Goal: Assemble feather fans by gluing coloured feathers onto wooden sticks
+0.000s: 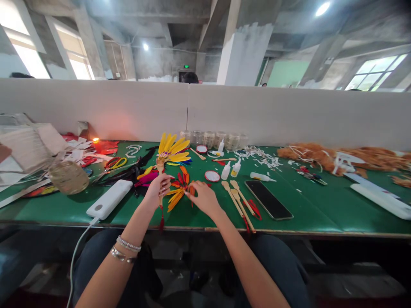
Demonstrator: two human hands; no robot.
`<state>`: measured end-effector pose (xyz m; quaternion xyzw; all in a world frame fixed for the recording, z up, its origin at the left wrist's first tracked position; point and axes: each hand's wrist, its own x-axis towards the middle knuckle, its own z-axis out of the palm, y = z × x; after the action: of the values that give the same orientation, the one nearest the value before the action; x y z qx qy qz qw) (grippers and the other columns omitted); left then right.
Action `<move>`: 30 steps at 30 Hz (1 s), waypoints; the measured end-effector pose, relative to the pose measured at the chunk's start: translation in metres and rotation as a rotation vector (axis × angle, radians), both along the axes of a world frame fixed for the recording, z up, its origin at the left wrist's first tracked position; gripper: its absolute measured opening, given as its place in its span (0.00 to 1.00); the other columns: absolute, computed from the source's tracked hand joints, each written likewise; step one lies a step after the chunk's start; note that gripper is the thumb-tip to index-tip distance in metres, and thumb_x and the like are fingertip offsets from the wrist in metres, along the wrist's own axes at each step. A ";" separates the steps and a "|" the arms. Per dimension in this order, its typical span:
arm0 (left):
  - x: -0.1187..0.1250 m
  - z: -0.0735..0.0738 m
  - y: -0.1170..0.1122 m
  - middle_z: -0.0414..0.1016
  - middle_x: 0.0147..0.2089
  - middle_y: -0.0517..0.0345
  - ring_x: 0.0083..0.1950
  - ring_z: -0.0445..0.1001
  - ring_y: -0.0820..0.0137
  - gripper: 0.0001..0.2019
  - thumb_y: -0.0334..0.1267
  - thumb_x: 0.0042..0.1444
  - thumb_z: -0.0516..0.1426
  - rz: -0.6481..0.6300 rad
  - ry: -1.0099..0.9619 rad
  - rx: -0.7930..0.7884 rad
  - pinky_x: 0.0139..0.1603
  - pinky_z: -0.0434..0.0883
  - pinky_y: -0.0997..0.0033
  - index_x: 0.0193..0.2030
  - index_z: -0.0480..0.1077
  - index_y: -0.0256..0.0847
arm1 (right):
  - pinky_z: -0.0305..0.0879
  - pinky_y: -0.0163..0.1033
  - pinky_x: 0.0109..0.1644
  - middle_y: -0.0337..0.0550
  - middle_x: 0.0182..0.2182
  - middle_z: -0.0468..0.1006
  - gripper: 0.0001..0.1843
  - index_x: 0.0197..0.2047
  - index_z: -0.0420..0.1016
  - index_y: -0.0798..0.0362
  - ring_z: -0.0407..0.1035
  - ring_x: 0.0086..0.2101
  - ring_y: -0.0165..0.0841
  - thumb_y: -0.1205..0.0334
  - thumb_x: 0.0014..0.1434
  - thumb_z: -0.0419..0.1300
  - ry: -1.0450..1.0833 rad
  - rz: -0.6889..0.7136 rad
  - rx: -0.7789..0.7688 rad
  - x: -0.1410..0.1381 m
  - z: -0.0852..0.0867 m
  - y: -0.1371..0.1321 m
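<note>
My left hand (156, 191) grips a thin wooden stick (159, 171) upright, with a fan of yellow feathers (171, 149) at its top and a red tassel (162, 221) hanging below. My right hand (203, 198) lies to the right of it, with its fingertips bunched on an orange feather (192, 191). That feather belongs to a loose spray of red, orange and yellow feathers (178, 191) on the green table (48, 209). Several wooden sticks (236, 199) with red ties lie just right of my right hand.
A white power bank (109, 199) with a cable sits left of my hands. Beyond them stand glue bottles (225, 171) and glass jars (208, 139). A black phone (268, 199) lies to the right. Scissors (114, 163), a woven basket (68, 177) and orange fur (340, 158) lie farther out.
</note>
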<state>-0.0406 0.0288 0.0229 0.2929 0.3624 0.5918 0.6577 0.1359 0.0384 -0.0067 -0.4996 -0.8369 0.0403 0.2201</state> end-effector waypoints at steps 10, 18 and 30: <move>0.004 -0.002 0.004 0.47 0.13 0.71 0.11 0.43 0.85 0.13 0.30 0.39 0.56 0.023 0.052 -0.032 0.11 0.44 0.83 0.16 0.51 0.38 | 0.57 0.39 0.44 0.45 0.38 0.70 0.08 0.39 0.67 0.55 0.63 0.42 0.35 0.69 0.53 0.56 -0.139 0.353 0.053 -0.007 -0.008 -0.003; 0.007 -0.006 0.004 0.47 0.13 0.71 0.11 0.43 0.85 0.14 0.31 0.40 0.56 0.028 0.065 0.011 0.11 0.43 0.82 0.16 0.50 0.38 | 0.57 0.44 0.49 0.50 0.47 0.68 0.20 0.53 0.63 0.56 0.60 0.48 0.39 0.67 0.56 0.51 -0.156 0.238 0.153 -0.016 -0.008 -0.010; 0.013 -0.010 0.003 0.47 0.13 0.71 0.11 0.44 0.85 0.15 0.32 0.40 0.57 -0.025 0.098 0.031 0.12 0.42 0.81 0.17 0.50 0.39 | 0.61 0.47 0.51 0.53 0.44 0.69 0.23 0.53 0.64 0.58 0.63 0.46 0.40 0.64 0.54 0.59 -0.103 0.242 0.117 -0.020 -0.026 0.001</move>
<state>-0.0276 0.0320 0.0127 0.3361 0.3812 0.5743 0.6418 0.1158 0.0391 -0.0326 -0.3826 -0.9022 -0.0078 0.1990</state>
